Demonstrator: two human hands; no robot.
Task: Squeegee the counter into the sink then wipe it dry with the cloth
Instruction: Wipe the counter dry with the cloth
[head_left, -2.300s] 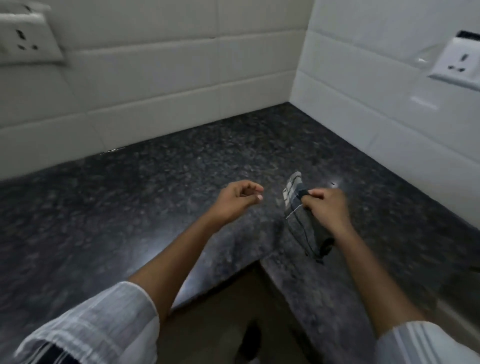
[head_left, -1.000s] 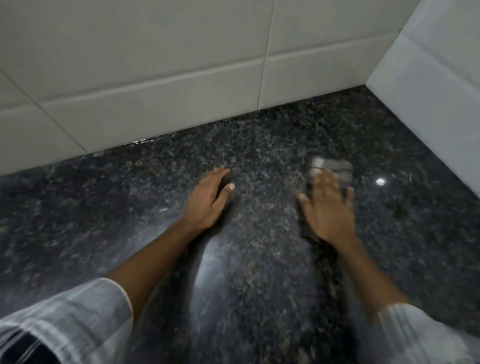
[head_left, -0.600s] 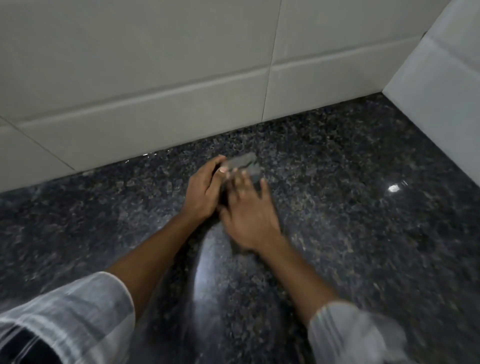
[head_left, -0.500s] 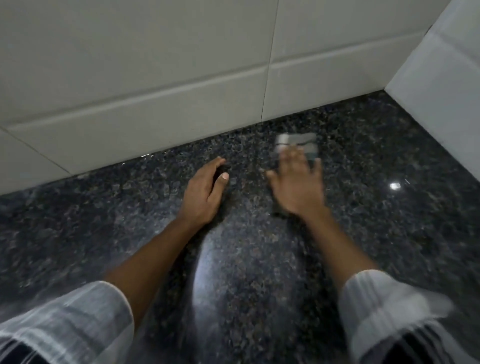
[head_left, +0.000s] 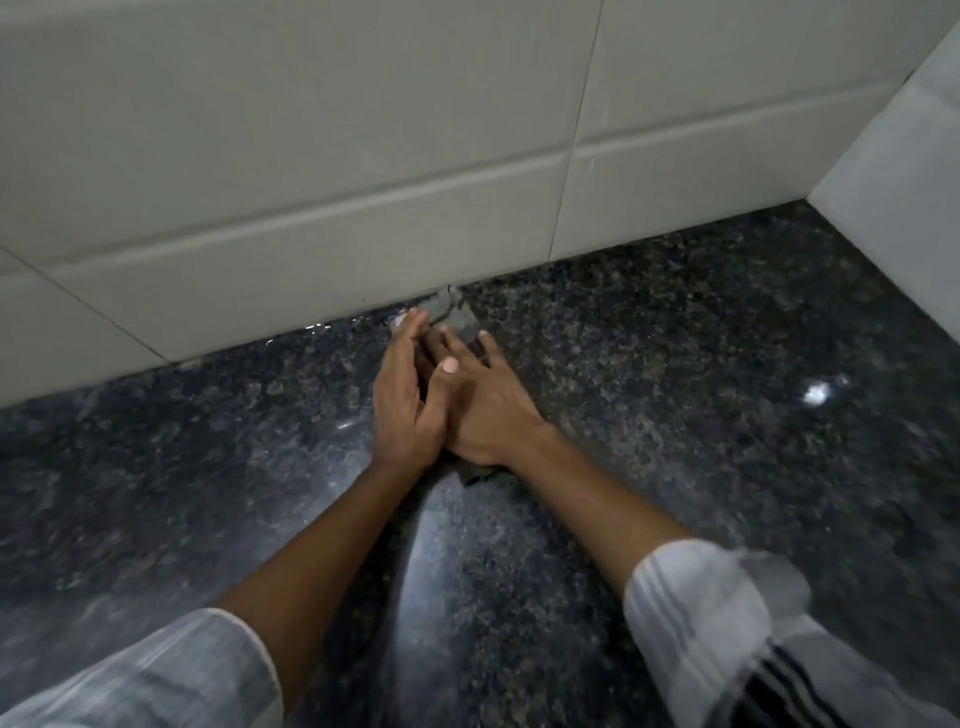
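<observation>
A grey striped cloth (head_left: 457, 317) lies flat on the dark speckled granite counter (head_left: 675, 364), close to the foot of the tiled back wall. My right hand (head_left: 488, 405) presses flat on the cloth with its fingers spread; only the far end of the cloth and a small corner near my wrist show. My left hand (head_left: 405, 395) rests on the counter right beside it, fingers stretched toward the wall, its thumb over the right hand's edge. No squeegee or sink is in view.
Pale tiled walls (head_left: 311, 182) meet at a corner on the far right (head_left: 883, 171). Small wet glints sit along the wall's base (head_left: 311, 327). A bright reflection (head_left: 815, 392) shines on the counter at the right.
My right hand has slid the cloth left and farther toward the wall, ending against my left hand. The left hand has also shifted forward toward the wall.
</observation>
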